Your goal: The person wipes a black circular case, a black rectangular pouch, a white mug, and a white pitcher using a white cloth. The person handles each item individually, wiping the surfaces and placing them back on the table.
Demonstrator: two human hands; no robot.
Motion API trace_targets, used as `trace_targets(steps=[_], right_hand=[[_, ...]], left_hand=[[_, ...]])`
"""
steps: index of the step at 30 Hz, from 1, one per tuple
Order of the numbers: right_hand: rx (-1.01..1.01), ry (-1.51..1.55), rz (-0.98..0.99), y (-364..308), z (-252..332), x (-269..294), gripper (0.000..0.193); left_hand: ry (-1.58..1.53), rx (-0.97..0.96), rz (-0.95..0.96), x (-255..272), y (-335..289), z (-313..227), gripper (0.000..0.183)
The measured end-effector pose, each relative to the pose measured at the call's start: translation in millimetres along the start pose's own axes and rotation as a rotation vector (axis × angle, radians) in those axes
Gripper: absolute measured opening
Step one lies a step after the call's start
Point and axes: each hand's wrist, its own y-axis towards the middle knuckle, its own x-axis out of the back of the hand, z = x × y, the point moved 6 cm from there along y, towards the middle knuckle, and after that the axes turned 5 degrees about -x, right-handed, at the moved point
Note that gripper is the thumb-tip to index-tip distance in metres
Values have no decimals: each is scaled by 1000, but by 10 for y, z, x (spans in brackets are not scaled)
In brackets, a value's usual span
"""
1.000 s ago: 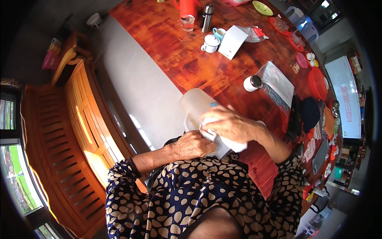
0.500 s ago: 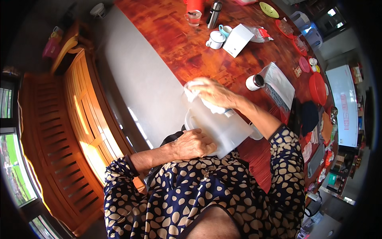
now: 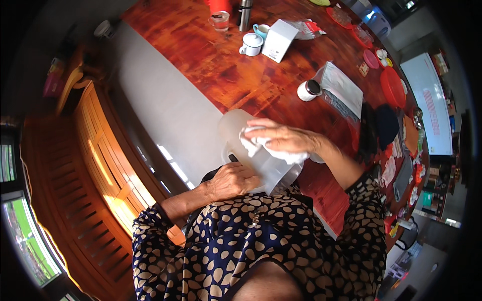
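Observation:
A translucent, frosted plastic container point(image 3: 232, 123) with a loop like a handle on its side lies tilted against my front, over the table's near edge. My left hand point(image 3: 233, 181) is closed on its near left part, by the loop; the fingertips are partly hidden. A crumpled white cloth point(image 3: 287, 155) is under my right hand point(image 3: 288, 138), which presses it to the container's right side with the fingers curved over it.
On the red-brown table point(image 3: 211, 75) stand a white lidded mug point(image 3: 252, 44), a white box point(image 3: 279, 41), a steel flask point(image 3: 244, 16) and a white jar with a dark lid point(image 3: 308, 90). Beyond the jar lies a plastic-wrapped packet point(image 3: 341, 88). A wooden bench point(image 3: 100, 150) is at left.
My right hand has moved the cloth from the container's far end back toward me along its side. The container has turned somewhat in my left hand. The whole view has shifted.

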Motion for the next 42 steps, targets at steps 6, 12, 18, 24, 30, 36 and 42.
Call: trace_targets(steps=[6, 12, 18, 24, 30, 36, 42], right_hand=[[-254, 828, -129, -250, -473, -51, 60], [-55, 679, -176, -508, -409, -36, 51], [-157, 564, -305, -631, -429, -88, 61], [-159, 225, -414, -697, -148, -18, 44], [79, -26, -313, -471, -64, 117, 37], [364, -356, -522, -432, -1182, 237, 20], [179, -86, -723, -655, -1561, 84, 30]], left_hand=[[-33, 72, 7, 49, -79, 24, 30], [-342, 318, 211, 126, 29, 167, 38], [-315, 756, 133, 185, 260, 194, 58], [-146, 800, 172, 11, 199, 229, 68], [-164, 857, 86, -76, 111, 341, 54], [-432, 777, 17, -158, 84, 416, 55], [-740, 939, -28, -368, -243, 466, 58]])
